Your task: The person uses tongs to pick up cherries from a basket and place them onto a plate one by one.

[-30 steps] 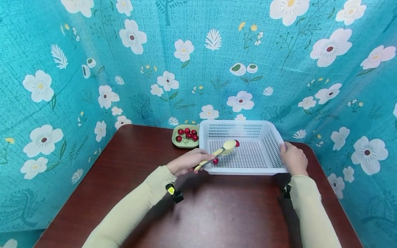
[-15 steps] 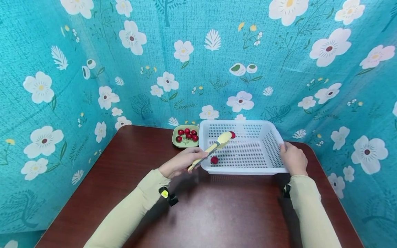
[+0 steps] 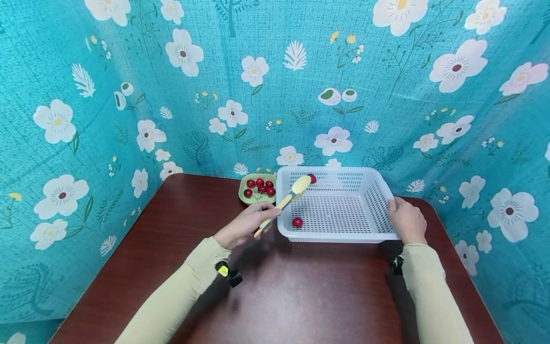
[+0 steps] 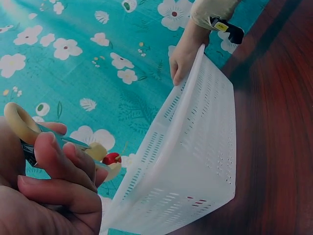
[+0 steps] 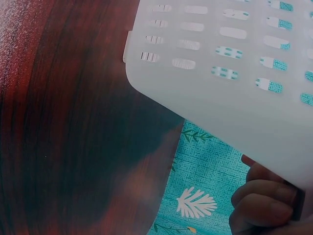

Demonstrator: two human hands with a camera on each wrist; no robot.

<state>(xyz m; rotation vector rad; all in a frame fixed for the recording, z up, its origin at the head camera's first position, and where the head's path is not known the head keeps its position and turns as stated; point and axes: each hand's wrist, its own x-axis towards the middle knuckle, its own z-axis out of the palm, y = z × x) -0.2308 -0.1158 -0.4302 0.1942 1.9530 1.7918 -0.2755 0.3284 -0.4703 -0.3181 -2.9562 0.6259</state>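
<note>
My left hand (image 3: 250,220) grips a pair of tongs (image 3: 285,199) with yellow tips and grey-blue arms. A red cherry (image 3: 312,178) is pinched in the tips, and its thin stem shows in the left wrist view. The tongs reach over the left part of a white perforated plastic basket (image 3: 335,236). Inside the basket, near its front left corner, lies another cherry (image 3: 297,222). My right hand (image 3: 407,220) holds the basket's right rim, fingers curled under the edge in the right wrist view. Left of the basket is a small green dish (image 3: 246,199) with several cherries.
The dark brown wooden table (image 3: 296,296) carries the basket and dish near its back edge. A blue floral curtain (image 3: 240,95) hangs close behind them and along both sides.
My left hand has drawn left and slightly up, carrying the tongs and the cherry from mid-basket toward its back left side. My right hand and the basket have stayed in place.
</note>
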